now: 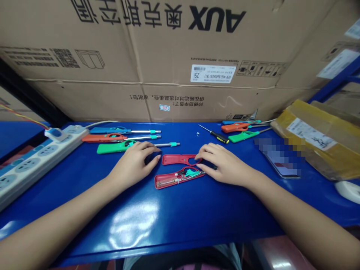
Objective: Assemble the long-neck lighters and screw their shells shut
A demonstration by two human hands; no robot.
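Observation:
A red lighter casing lies split in two on the blue table (174, 213). The empty cover half (176, 159) lies farther from me. The nearer half (168, 180) shows its inner parts, among them a teal trigger (191, 172). My left hand (132, 165) rests palm down just left of the halves, fingers curled loosely, holding nothing that I can see. My right hand (222, 163) lies on the right ends of both halves, fingers bent over the trigger area.
Three long lighters, blue (109, 130), orange (104, 138) and green (112, 147), lie at the back left, beside a white power strip (33, 159). Three more lighters (239, 129) and a screwdriver (218, 135) lie back right. A phone (281, 159), a yellow-taped parcel (317, 137) and big cardboard boxes (168, 56) stand around.

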